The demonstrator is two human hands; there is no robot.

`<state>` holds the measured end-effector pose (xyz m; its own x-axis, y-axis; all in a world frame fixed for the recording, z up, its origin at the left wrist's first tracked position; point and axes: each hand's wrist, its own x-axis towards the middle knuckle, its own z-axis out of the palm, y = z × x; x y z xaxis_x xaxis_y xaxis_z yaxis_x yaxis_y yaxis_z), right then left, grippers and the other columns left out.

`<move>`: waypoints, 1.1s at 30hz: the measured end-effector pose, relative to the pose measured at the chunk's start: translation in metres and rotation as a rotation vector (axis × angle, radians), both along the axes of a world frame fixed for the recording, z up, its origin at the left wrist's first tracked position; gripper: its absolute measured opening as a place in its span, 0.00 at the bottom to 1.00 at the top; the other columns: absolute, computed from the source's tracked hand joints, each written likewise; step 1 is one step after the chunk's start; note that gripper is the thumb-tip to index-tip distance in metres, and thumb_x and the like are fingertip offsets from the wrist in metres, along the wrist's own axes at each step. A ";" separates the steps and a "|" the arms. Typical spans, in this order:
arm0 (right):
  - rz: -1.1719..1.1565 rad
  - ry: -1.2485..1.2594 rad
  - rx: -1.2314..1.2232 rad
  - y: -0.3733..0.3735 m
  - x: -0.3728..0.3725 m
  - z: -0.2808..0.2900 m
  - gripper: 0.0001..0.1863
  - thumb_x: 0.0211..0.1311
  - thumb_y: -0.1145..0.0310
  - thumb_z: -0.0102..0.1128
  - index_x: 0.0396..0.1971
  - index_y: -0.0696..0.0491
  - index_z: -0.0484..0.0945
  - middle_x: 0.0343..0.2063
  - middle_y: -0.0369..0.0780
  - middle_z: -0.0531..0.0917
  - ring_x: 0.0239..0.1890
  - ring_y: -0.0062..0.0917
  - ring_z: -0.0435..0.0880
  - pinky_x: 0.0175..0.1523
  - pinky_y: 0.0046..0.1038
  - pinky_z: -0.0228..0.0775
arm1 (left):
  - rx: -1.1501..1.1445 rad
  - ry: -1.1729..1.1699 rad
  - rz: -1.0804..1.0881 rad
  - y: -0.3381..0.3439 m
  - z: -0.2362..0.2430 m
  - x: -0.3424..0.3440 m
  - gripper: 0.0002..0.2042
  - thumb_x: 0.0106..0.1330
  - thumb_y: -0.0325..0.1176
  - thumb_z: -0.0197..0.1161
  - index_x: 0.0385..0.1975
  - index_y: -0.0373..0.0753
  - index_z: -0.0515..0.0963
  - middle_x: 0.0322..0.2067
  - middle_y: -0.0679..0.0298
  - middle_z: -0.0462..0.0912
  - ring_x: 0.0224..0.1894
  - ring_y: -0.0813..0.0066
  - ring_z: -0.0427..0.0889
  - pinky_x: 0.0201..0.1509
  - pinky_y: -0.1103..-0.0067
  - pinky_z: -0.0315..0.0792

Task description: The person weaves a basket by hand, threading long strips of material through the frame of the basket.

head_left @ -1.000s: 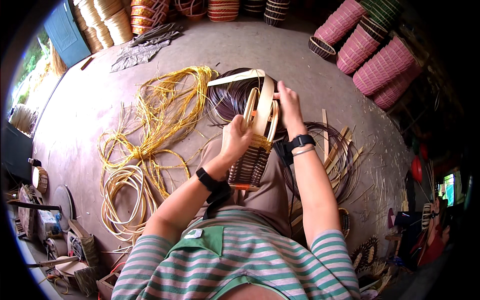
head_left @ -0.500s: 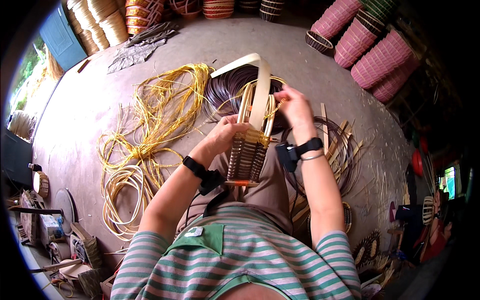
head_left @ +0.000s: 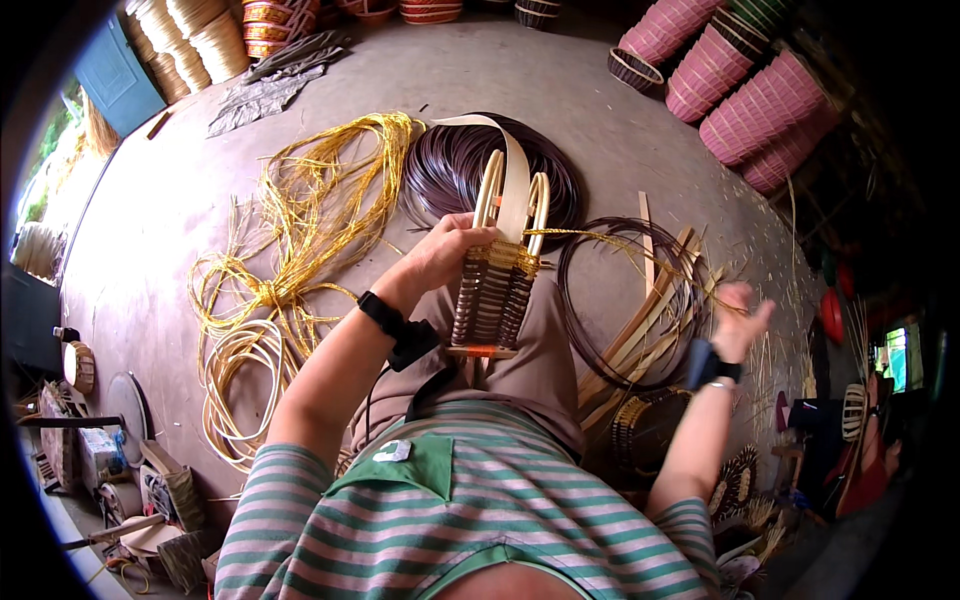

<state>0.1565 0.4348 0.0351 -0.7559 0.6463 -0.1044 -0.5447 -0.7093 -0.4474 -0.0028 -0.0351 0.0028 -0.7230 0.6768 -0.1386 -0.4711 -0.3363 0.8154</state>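
Note:
My left hand [head_left: 452, 248] is closed around the upper left edge of a small woven basket [head_left: 493, 305], held over my lap. The basket has dark brown weave with gold rows near its top. Pale cane loops [head_left: 540, 205] rise from it, and a wide pale flat strip [head_left: 514, 175] curves up between them. A gold cord [head_left: 610, 237] stretches from the basket's top rows out to the right. At its far end my right hand [head_left: 738, 318] pinches the cord, well away from the basket; that hand is slightly blurred.
A tangle of gold cord [head_left: 340, 180] and a pale cane coil [head_left: 238, 395] lie on the left floor. Beyond the basket sits a dark brown coil [head_left: 440, 165]. Wooden strips [head_left: 645, 345] and a thin dark coil lie to the right. Pink basket stacks [head_left: 765, 115] stand far right.
My right hand has swung from beside the basket's top out to the lower right, drawing the gold cord into a long line. The flat strip's bent end has dropped slightly. My left hand keeps its grip.

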 end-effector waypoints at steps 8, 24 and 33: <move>0.538 -0.310 0.383 -0.272 -0.098 -0.014 0.15 0.62 0.58 0.59 0.31 0.57 0.78 0.20 0.31 0.75 0.22 0.14 0.74 0.28 0.15 0.67 | 0.009 -0.007 -0.024 0.005 0.007 0.000 0.08 0.65 0.29 0.54 0.38 0.32 0.75 0.34 0.59 0.81 0.36 0.73 0.82 0.44 0.76 0.76; 0.531 -0.314 -0.080 -0.230 -0.069 -0.054 0.07 0.64 0.77 0.49 0.34 0.66 0.74 0.26 0.42 0.81 0.28 0.21 0.81 0.34 0.15 0.78 | 0.032 -0.022 -0.035 0.005 0.007 0.009 0.10 0.67 0.34 0.54 0.38 0.32 0.76 0.33 0.62 0.81 0.35 0.76 0.81 0.44 0.79 0.75; 1.221 -0.069 0.428 -0.239 -0.160 -0.084 0.17 0.58 0.64 0.59 0.40 0.63 0.76 0.34 0.41 0.82 0.37 0.24 0.82 0.46 0.24 0.76 | -0.022 -0.104 -0.090 0.008 0.011 0.007 0.12 0.68 0.36 0.53 0.44 0.34 0.74 0.38 0.62 0.81 0.40 0.77 0.80 0.48 0.78 0.73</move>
